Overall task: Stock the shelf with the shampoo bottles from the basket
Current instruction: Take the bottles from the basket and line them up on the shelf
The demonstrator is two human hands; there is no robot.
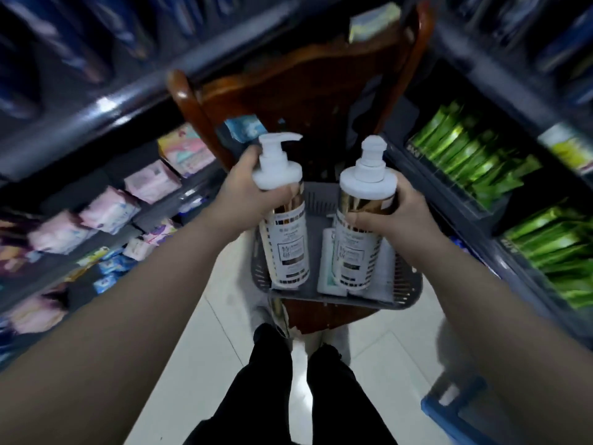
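My left hand grips one shampoo bottle just below its white pump cap. My right hand grips a second shampoo bottle the same way. Both bottles are upright, with white labels and gold shoulders, and hang over the grey basket. The basket sits on a wooden chair in the aisle. Another white bottle lies in the basket, partly hidden behind the right-hand bottle.
Shelves line both sides of the aisle: pink and white packs on the left, green packs on the right. A blue crate stands on the floor at lower right. My legs stand on pale floor tiles.
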